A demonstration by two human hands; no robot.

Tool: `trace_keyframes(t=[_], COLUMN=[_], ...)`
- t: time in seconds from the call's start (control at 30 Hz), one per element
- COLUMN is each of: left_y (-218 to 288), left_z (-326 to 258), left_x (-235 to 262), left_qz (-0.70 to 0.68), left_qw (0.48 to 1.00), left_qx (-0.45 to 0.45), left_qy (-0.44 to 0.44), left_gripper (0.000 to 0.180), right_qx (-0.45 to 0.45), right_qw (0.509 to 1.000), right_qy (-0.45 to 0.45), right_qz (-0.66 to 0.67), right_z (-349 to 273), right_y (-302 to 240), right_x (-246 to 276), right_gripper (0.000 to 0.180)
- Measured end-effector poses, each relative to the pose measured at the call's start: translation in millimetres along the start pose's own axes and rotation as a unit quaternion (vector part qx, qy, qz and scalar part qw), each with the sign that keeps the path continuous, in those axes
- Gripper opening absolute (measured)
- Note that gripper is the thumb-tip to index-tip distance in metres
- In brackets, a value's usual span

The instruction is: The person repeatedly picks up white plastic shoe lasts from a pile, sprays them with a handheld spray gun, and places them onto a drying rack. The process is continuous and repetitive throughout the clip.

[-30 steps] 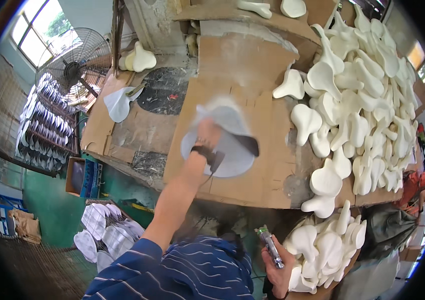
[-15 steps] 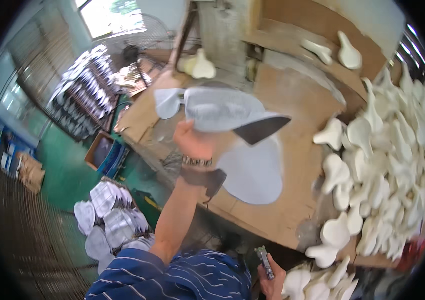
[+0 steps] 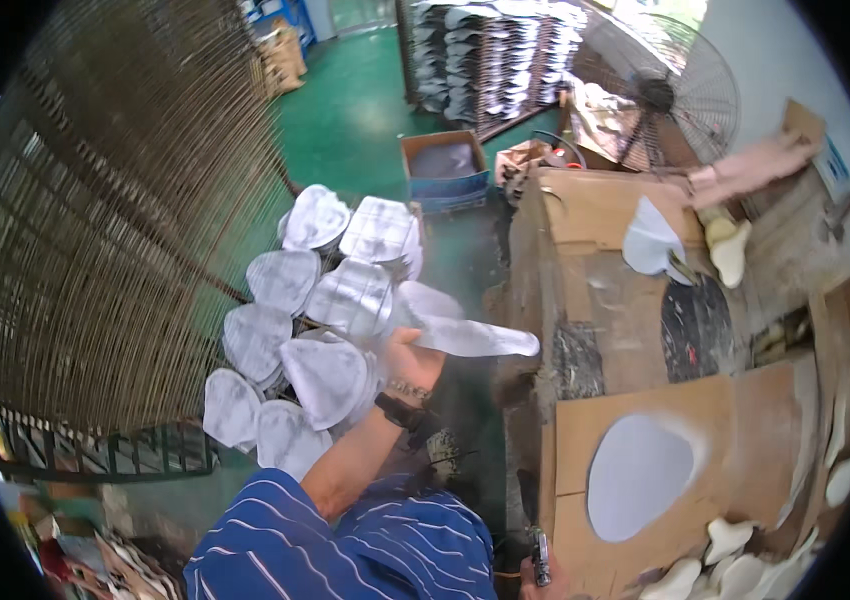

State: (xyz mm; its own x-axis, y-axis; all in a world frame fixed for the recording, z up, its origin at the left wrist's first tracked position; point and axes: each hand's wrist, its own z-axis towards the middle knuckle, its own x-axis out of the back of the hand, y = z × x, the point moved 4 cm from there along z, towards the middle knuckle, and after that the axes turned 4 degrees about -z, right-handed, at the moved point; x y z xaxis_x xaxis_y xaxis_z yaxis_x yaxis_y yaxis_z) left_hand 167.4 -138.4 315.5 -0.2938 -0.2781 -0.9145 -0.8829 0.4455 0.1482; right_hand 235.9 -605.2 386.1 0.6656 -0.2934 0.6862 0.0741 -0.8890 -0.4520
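My left hand [image 3: 407, 362] is stretched out to the left of the bench and grips a flat grey-white sprayed piece [image 3: 470, 338] by one end. It holds the piece over a heap of similar grey sprayed pieces [image 3: 320, 300] lying low beside the bench. A dark band sits on that wrist. My right hand [image 3: 553, 584] barely shows at the lower edge. It is closed around a small metal spray tool [image 3: 540, 553] in front of the cardboard sheet [image 3: 745, 420], which bears a grey sprayed outline [image 3: 639, 476].
Unpainted white pieces [image 3: 735, 570] lie at the lower right. A wire-mesh rack [image 3: 95, 220] fills the left. A fan [image 3: 667, 92], a blue-sided box [image 3: 445, 165] and racks of stacked pieces [image 3: 495, 45] stand beyond on the green floor.
My left hand has lifted the sprayed piece off the cardboard and carried it left to the heap. My view has swung left with it. The right hand still holds the tool.
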Motion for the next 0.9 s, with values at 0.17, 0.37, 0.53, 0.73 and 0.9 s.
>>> trace_keyframes(t=[0.17,0.37,0.53,0.73,0.9], left_y=[94,235,281,227,155], left_z=[63,201,244,298,341], left_x=[7,62,81,234,386], left_qz=[-0.061,-0.105,-0.146,-0.211,-0.124], left_qw=[0.996,0.952,0.919,0.898,0.869], left_qx=[-0.047,-0.271,-0.362,-0.338,-0.152], left_qy=[0.05,0.099,0.066,0.187,0.454], left_gripper=[0.03,0.022,0.037,0.043,0.018], right_qx=[-0.039,0.011,-0.007,-0.06,-0.088], right_qw=[0.993,0.985,0.979,0.964,0.947], right_qy=[-0.042,-0.097,-0.113,-0.138,-0.178], right_qz=[-0.1,-0.143,-0.17,-0.218,-0.251], right_z=[33,83,113,142,169], right_y=[-106,-205,-276,-329,-354], right_x=[-5,-33,-59,-90,-106], right_gripper=[0.051,0.05,0.049,0.048,0.047])
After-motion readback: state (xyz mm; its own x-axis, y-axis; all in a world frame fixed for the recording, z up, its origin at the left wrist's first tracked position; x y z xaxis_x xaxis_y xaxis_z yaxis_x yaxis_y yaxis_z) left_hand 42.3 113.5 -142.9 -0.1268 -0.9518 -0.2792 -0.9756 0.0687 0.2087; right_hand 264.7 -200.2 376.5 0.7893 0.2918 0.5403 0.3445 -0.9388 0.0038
